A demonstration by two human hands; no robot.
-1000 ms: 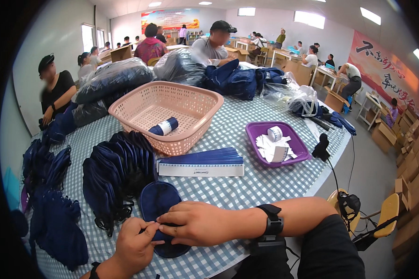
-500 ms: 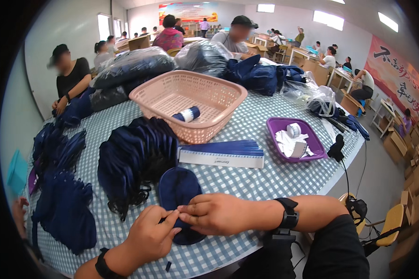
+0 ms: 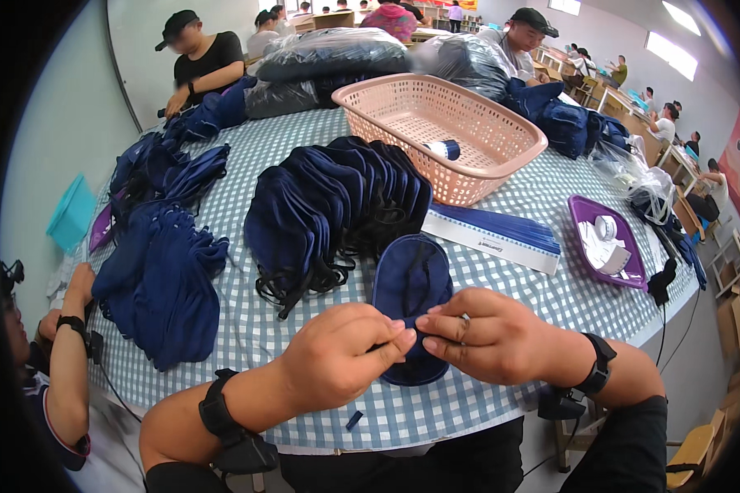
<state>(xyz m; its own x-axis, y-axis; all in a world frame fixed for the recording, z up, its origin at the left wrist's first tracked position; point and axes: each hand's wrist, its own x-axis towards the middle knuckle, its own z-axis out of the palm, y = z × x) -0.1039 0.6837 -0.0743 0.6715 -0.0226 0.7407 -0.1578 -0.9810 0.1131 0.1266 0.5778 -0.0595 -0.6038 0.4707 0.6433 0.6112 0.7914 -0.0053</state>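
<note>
Near the table's (image 3: 501, 205) front edge, the left hand (image 3: 337, 357) and right hand (image 3: 493, 337) meet, fingertips pinched together on the near end of a navy eye mask (image 3: 411, 283) lying flat on the checked cloth. A heap of navy masks (image 3: 329, 209) lies just behind it; a pink basket (image 3: 440, 131) stands farther back.

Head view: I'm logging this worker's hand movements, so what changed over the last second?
Little: both hands stay pinched together on the dark blue eye mask, left hand and right hand fingertip to fingertip. The camera shifted, so the table looks closer. The pink basket and purple tray stayed put.
</note>
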